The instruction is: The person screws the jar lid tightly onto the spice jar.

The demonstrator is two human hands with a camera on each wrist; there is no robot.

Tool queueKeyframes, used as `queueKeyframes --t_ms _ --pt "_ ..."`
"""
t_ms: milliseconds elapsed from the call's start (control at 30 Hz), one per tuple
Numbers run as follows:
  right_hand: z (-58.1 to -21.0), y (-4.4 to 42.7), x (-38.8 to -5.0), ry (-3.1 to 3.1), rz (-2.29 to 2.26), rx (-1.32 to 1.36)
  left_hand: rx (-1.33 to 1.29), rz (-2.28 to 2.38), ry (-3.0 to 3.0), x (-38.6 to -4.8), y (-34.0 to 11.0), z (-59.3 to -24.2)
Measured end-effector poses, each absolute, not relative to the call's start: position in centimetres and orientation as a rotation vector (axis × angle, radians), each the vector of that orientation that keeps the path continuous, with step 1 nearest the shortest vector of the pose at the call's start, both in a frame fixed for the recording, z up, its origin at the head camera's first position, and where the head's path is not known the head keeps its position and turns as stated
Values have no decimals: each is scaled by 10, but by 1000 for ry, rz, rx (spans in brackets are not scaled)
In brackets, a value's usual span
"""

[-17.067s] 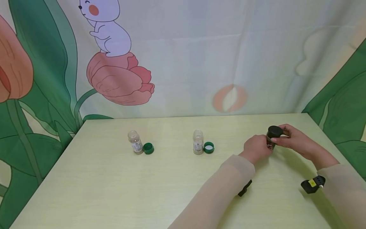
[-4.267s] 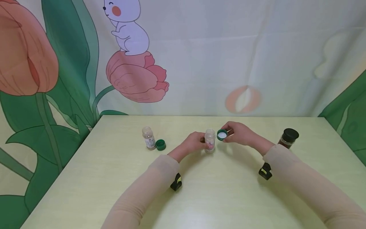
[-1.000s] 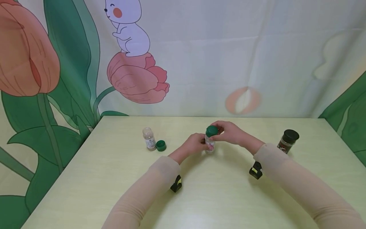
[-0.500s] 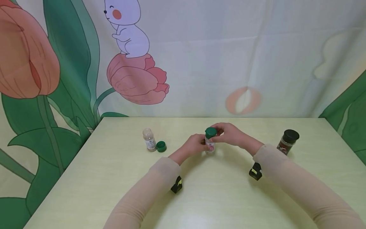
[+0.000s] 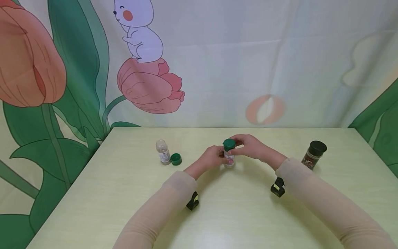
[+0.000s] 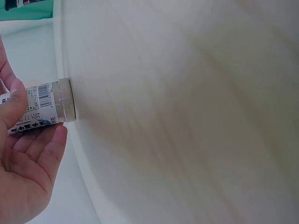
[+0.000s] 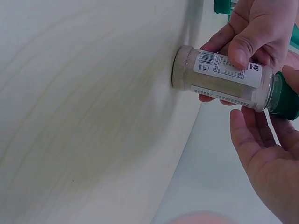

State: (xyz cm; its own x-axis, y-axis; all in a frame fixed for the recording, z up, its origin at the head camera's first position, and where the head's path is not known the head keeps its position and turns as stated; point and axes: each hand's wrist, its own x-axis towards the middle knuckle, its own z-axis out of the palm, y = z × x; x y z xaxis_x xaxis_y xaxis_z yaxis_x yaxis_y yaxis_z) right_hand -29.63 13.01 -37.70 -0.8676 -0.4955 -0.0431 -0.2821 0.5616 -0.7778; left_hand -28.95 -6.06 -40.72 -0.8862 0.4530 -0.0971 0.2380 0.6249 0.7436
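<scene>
A clear spice jar (image 5: 229,156) with a white label and pale powder stands upright on the table in the head view. My left hand (image 5: 211,157) grips its body, thumb across the label. On the jar's mouth sits a green lid (image 5: 229,144), which my right hand (image 5: 250,147) pinches at the side between thumb and fingers. In the right wrist view, the jar's barcode label (image 7: 226,67) and the green lid (image 7: 284,98) show up close. The left wrist view has the jar's base (image 6: 67,100) beyond the left fingers; its lid is out of that view.
To the left, another clear spice jar (image 5: 163,153) stands uncapped, with its green lid (image 5: 176,159) beside it. A dark jar with a black lid (image 5: 317,148) stands at the right, partly behind the right sleeve. A printed curtain (image 5: 205,69) hangs behind the pale table (image 5: 230,214).
Both hands were at the black-lidded jar, then moved left to the middle jar. The right hand brought the green lid from beside the jar onto its mouth; lately the lid sits slightly lower.
</scene>
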Motion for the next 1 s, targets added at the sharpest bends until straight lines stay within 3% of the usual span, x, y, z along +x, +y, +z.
queueKeyframes --t_ms 1000 --pt "-381 139 -297 2317 -1344 -651 564 1121 2585 -289 -60 -407"
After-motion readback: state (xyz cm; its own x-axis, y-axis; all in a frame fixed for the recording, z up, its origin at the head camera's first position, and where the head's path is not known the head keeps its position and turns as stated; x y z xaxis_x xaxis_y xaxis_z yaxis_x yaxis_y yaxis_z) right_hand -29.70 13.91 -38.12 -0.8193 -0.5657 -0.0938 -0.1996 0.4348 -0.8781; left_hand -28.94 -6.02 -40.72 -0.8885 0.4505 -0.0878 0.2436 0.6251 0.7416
